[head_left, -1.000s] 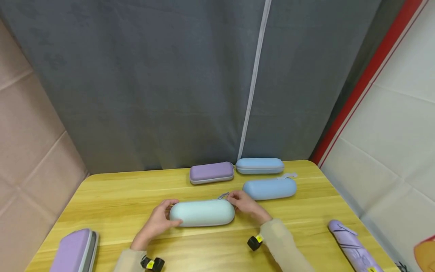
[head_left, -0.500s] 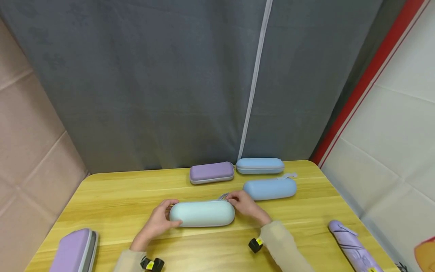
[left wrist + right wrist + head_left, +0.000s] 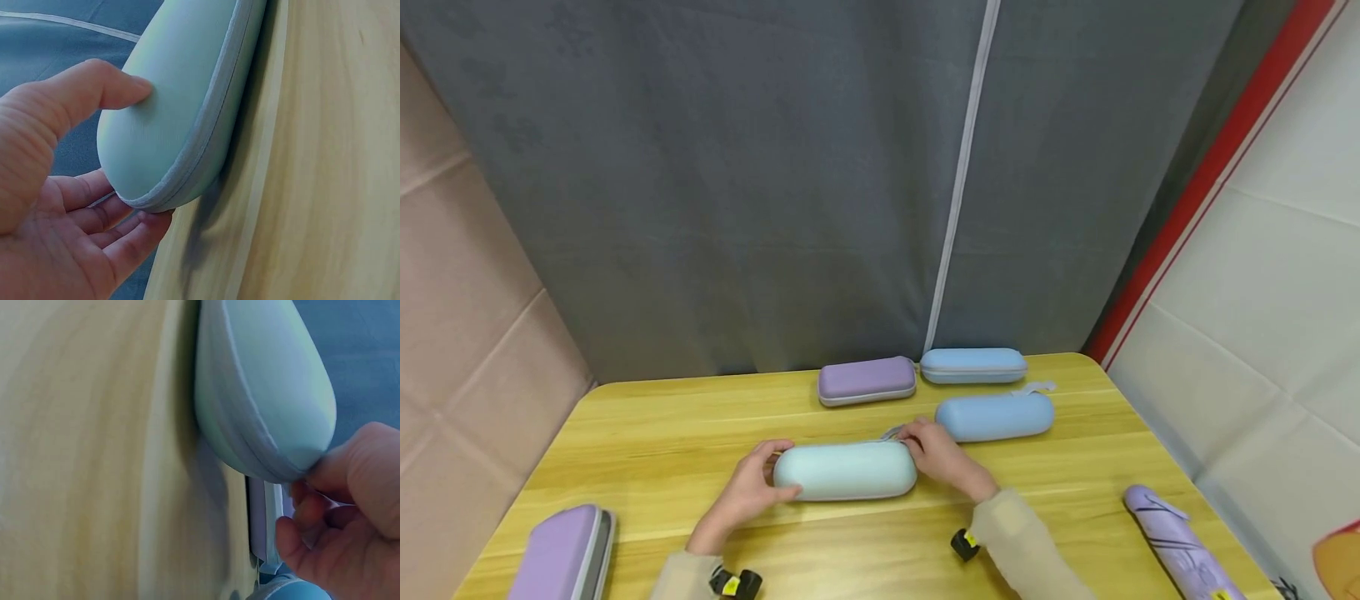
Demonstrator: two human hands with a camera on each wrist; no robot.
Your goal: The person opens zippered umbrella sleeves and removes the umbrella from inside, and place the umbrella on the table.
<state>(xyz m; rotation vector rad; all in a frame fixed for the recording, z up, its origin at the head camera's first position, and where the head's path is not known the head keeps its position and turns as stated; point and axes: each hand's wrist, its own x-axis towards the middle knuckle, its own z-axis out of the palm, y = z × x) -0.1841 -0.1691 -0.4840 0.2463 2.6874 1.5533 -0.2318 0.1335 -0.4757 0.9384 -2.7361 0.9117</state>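
Observation:
A mint-green hard-shell zip case [image 3: 846, 471] lies lengthwise on the table, its lid down over a grey zipper band [image 3: 209, 109]. My left hand [image 3: 756, 479] grips its left end, thumb on the lid and fingers around the far end and underside. At the back right corner of the case, my right hand [image 3: 936, 450] pinches at the zipper edge with thumb and curled fingers. What sits between those fingertips is hidden. A small grey strap [image 3: 891, 432] sticks out behind the case, right beside the right hand.
Behind stand a purple zip case [image 3: 867, 382] and a blue zip case [image 3: 973, 367], with another blue case [image 3: 996, 417] in front of them. A larger purple case [image 3: 561, 554] is at the front left. A folded purple umbrella [image 3: 1180, 542] lies at the right edge.
The right hand shifts very slightly and its wrist turns a little at the case's corner. The left hand and the mint-green case stay nearly in place.

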